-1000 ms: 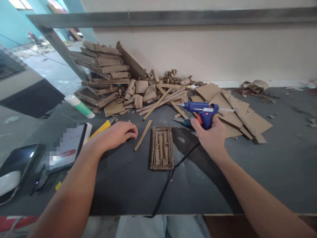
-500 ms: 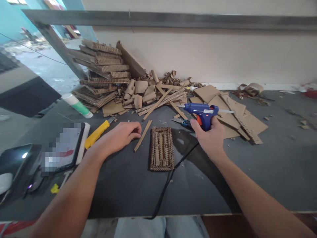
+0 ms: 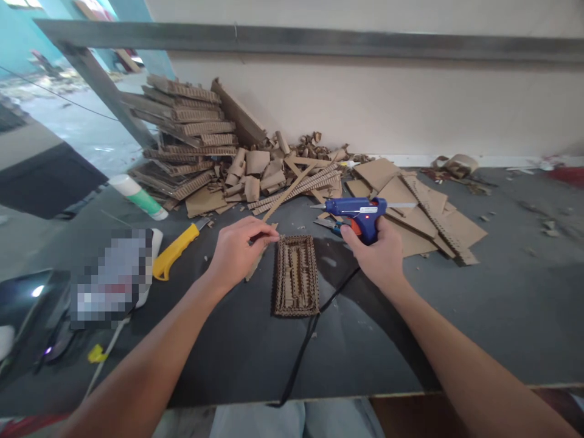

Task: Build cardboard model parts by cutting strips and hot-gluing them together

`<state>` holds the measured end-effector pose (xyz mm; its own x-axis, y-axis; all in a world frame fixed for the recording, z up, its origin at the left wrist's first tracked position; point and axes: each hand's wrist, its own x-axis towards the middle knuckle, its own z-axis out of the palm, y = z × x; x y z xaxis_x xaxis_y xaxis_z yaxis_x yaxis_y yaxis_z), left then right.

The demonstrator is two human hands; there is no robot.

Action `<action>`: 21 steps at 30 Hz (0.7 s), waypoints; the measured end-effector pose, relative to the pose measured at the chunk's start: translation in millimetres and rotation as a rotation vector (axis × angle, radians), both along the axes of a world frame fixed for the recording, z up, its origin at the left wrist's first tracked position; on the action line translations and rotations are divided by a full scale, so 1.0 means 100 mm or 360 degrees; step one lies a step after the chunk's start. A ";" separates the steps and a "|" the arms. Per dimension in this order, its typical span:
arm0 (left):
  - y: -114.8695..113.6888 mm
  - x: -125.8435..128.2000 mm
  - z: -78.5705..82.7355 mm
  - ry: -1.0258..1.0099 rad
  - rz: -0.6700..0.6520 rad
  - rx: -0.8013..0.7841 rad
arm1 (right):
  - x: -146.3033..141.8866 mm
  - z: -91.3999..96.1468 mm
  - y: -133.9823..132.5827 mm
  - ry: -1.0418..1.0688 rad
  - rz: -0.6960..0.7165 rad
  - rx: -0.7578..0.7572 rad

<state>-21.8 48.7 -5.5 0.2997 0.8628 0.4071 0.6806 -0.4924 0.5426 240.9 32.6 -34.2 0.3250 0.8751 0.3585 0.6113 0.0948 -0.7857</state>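
My right hand (image 3: 378, 255) grips a blue hot glue gun (image 3: 353, 212) by its handle, nozzle pointing left, its black cord (image 3: 314, 319) trailing to the table's front edge. My left hand (image 3: 237, 248) pinches a thin cardboard strip (image 3: 258, 258) just left of a small rectangular cardboard frame (image 3: 296, 275) lying flat on the dark table (image 3: 456, 316). The strip's far end touches the frame's upper left corner area.
A heap of cardboard strips and rolls (image 3: 255, 167) lies at the back, with stacked corrugated pieces (image 3: 182, 134) at its left and flat cardboard sheets (image 3: 420, 204) at the right. A yellow utility knife (image 3: 176, 250), a glue bottle (image 3: 137, 196), a phone (image 3: 114, 274) sit left.
My left hand has slid right and closed on the cardboard strip beside the frame. My right hand has brought the glue gun slightly left, nearer the frame.
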 end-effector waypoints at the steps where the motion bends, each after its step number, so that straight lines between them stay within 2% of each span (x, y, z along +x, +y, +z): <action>1: -0.01 0.01 -0.01 -0.0027 0.0004 0.0020 | 0.00 0.00 0.00 -0.0011 0.0001 0.0003; 5: -0.02 0.04 -0.05 -0.0057 -0.0013 -0.0018 | -0.01 0.00 -0.01 -0.0048 0.0035 0.0001; 13: -0.03 0.04 -0.07 -0.0214 -0.0140 -0.0387 | -0.02 -0.02 -0.02 -0.0215 0.0178 0.0036; 21: -0.03 0.05 -0.12 -0.0518 -0.0024 -0.0581 | -0.02 -0.03 -0.02 -0.0213 0.0214 -0.0009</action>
<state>-17.2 45.8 -17.6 0.2204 0.9633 0.1532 0.4411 -0.2385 0.8652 239.3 30.1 -37.5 0.1550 0.9096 0.3856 0.6925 0.1783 -0.6990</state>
